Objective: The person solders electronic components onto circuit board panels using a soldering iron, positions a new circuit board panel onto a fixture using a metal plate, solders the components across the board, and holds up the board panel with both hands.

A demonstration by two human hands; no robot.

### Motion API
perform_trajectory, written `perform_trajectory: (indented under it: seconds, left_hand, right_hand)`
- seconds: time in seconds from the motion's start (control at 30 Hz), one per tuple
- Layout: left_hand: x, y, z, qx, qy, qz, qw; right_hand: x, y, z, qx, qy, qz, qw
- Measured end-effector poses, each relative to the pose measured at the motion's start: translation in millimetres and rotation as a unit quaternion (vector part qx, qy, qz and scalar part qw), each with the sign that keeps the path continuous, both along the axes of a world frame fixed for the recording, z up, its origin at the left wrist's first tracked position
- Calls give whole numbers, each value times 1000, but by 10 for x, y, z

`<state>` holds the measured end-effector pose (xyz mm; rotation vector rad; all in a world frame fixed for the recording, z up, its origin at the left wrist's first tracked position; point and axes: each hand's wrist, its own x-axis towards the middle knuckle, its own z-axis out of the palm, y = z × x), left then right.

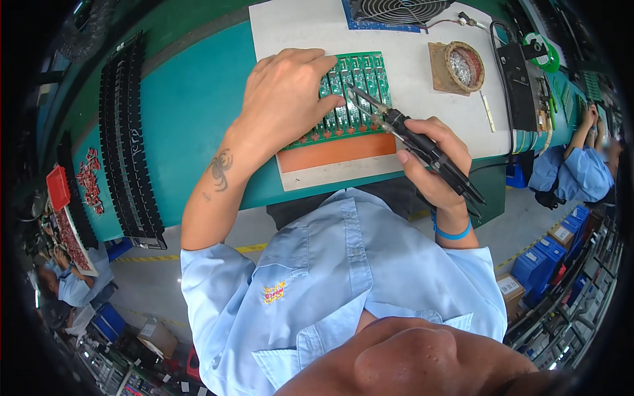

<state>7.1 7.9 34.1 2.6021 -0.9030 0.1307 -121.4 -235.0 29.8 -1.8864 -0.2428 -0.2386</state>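
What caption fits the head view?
Left hand steadies a green circuit board panel; right hand holds a soldering iron over it.

A green circuit board panel [353,92] is laid flat on an orange pad on the worktop. A black soldering iron [422,148] is held slanted, its tip set on the panel.

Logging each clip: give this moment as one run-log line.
left hand: pressed on green board | right hand: holding soldering iron, tip on board | board: on orange pad
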Motion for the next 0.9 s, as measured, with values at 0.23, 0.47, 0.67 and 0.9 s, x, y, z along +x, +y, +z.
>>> perform_trajectory:
  seconds: [0.23,0.47,0.67,0.9]
  left_hand:
    - [-7,5,-4,-3,5,1,1000]
    - [-8,13,13,-5,8,3,1000]
    - [-3,-5,31,0,12,1,1000]
    - [10,-18,32,17,16,1,1000]
  right_hand:
    - [64,20,-66,-21,10,0,1000]
    - [104,41,-56,-10,16,10,1000]
    - [100,34,-34,-25,15,14,999]
    - [75,70,9,-21,13,5,1000]
